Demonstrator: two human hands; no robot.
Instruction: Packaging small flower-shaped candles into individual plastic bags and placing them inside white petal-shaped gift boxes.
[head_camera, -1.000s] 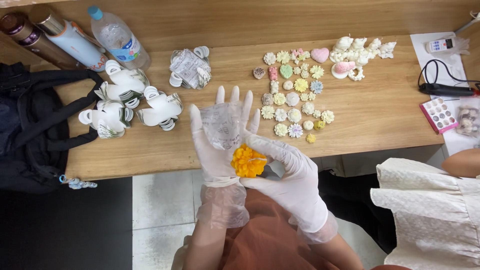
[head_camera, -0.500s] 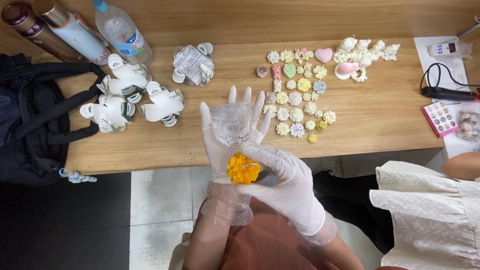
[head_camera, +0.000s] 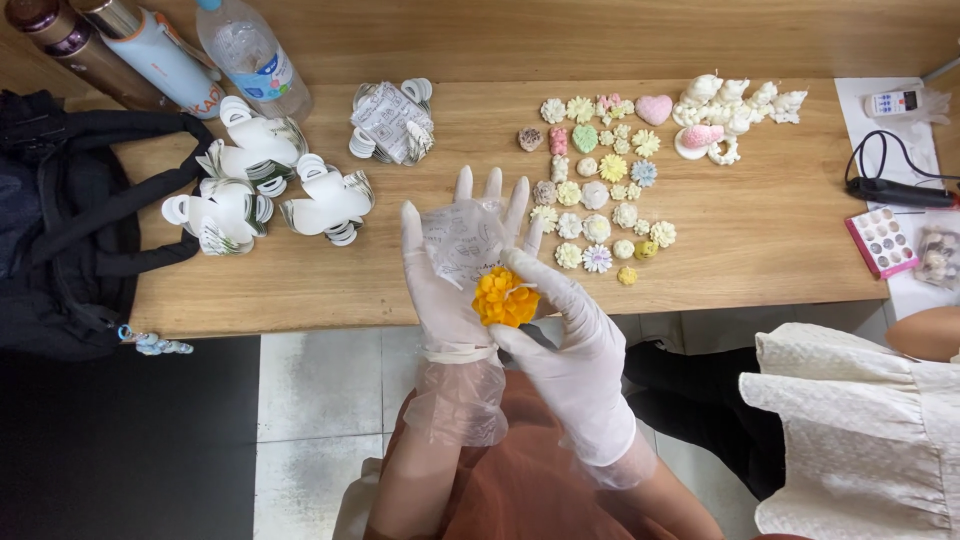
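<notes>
Both my hands wear thin white gloves. My left hand (head_camera: 447, 268) is held up flat, palm toward me, with a small clear plastic bag (head_camera: 462, 238) lying against its fingers. An orange flower-shaped piece (head_camera: 503, 298) rests at the base of that palm. My right hand (head_camera: 568, 340) curls around the orange flower from the right, thumb and fingers pinching it. Just beyond my hands, on the wooden table (head_camera: 300, 275), lie several small pastel flower-shaped pieces (head_camera: 596, 190).
White folded paper boxes (head_camera: 262, 188) and a stack of clear bags (head_camera: 392, 121) sit at the left. Bottles (head_camera: 242, 48) stand at the back left, a black bag (head_camera: 60, 230) hangs off the left edge. White figurines (head_camera: 728, 108) lie back right. Another person's white sleeve (head_camera: 860, 430) is at right.
My hands stay together with the orange flower; the right hand's fingers have shifted slightly around it. The view has drifted a little.
</notes>
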